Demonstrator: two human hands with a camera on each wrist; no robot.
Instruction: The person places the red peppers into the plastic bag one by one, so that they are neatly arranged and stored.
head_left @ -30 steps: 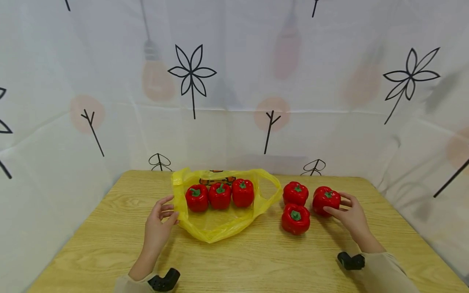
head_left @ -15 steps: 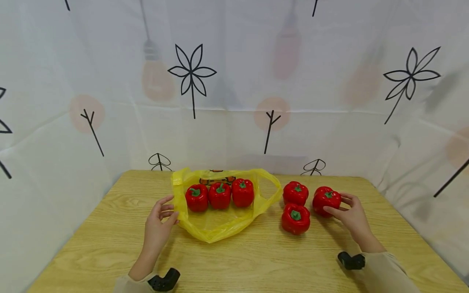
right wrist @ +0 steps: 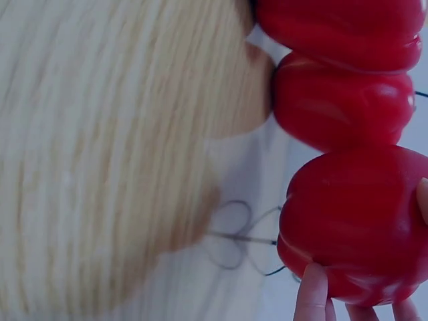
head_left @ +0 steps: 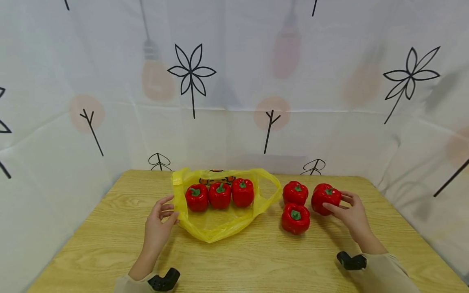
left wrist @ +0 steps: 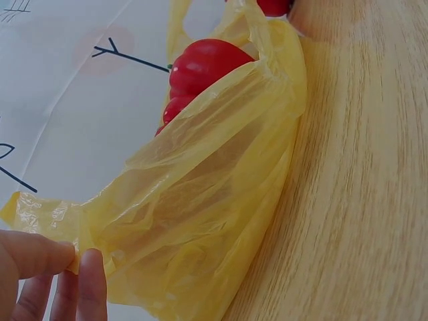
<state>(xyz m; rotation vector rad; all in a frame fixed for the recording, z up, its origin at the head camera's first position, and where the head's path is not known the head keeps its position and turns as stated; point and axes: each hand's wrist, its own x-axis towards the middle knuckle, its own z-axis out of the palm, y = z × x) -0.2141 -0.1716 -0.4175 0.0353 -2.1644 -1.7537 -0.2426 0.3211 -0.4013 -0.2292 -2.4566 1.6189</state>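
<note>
My left hand (head_left: 158,223) pinches the left edge of a yellow plastic bag (head_left: 216,235) between thumb and fingers. The left wrist view shows the bag's thin side wall (left wrist: 200,207) stretched out from that grip. Inside its wide mouth, three red bell peppers with green stems, such as this bell pepper (head_left: 220,196), sit in a row. On the right, my right hand (head_left: 352,215) grips another red bell pepper (head_left: 324,199), thumb at the front and fingers behind. The right wrist view has this held pepper (right wrist: 354,221) large, with fingertips (right wrist: 312,287) against it.
Two more red bell peppers, a rear one (head_left: 295,193) and a front one (head_left: 295,219), stand between the bag and my right hand. Everything is on a wood-grain table (head_left: 234,268). A patterned white cloth (head_left: 234,134) hangs behind the table.
The bell pepper in my right hand has risen slightly and shifted a little left. My left hand, the bag and the other peppers have stayed put.
</note>
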